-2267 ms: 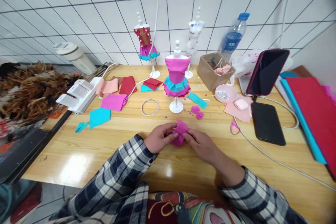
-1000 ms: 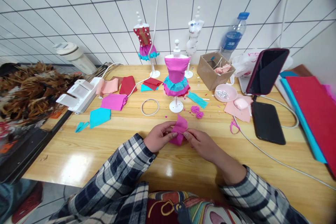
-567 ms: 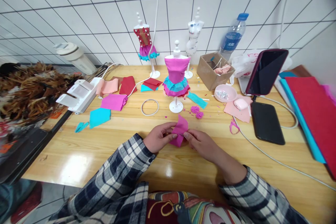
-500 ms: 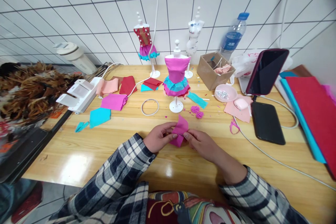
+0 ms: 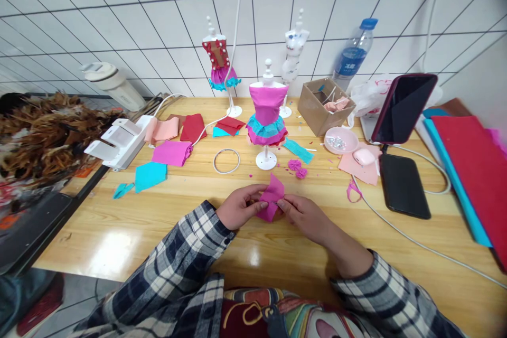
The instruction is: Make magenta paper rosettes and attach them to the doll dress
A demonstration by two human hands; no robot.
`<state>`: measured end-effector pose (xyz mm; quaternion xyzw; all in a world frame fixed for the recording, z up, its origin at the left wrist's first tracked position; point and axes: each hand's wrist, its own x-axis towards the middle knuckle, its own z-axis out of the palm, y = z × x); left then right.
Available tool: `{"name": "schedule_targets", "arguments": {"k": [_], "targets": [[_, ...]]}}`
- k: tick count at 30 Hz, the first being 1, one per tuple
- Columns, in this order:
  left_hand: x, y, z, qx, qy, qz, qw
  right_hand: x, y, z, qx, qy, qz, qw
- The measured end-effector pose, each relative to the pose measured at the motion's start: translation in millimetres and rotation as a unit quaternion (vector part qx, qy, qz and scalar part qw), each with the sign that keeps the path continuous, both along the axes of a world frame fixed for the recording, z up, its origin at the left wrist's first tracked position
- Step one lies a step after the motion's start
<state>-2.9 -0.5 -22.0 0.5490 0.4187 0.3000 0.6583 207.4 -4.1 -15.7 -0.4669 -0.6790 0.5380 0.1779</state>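
Observation:
My left hand point(image 5: 240, 206) and my right hand point(image 5: 304, 215) meet near the front middle of the wooden table point(image 5: 158, 211), both pinching a small magenta piece of fabric point(image 5: 272, 195) that stands up between the fingertips. A thin dark sliver, perhaps a needle, shows at my right fingertips against the fabric. Just behind the fabric stands a small white mannequin point(image 5: 266, 111) dressed in a magenta top and a magenta and teal skirt. Two small magenta rosettes point(image 5: 297, 168) lie to its right.
Fabric pieces in teal point(image 5: 149, 176), magenta point(image 5: 171, 152), pink and red lie at the left, with a white ring point(image 5: 226, 161). Two more mannequins, a cardboard box point(image 5: 325, 105), a pink dish point(image 5: 340, 140), a water bottle point(image 5: 352, 55), two phones point(image 5: 403, 185) with cables stand at the right.
The hands have stayed in place. The fabric's upper flap has shifted slightly as the fingers worked it. Nothing else on the table has moved.

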Motion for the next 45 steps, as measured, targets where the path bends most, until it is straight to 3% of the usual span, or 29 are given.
{"name": "schedule_targets", "arguments": {"k": [6, 21, 28, 45], "targets": [[-1.0, -0.6, -2.2, 0.011, 0.001, 0.015, 1.0, 0.7, -0.4, 1.8, 0.003, -0.011, -0.001, 1.0], [6.3, -3.5, 5.2, 0.048, 0.025, -0.022, 0.998, -3.6, -0.9, 2.8, 0.031, -0.043, 0.012, 0.998], [4.2, -4.1, 3.8, 0.07, 0.086, -0.009, 0.994, -3.5, -0.5, 3.1, 0.034, -0.054, 0.021, 0.998], [6.2, -4.6, 4.6, 0.05, 0.03, -0.024, 0.998, -4.6, -2.1, 5.7, 0.046, -0.074, 0.014, 0.996]]}}
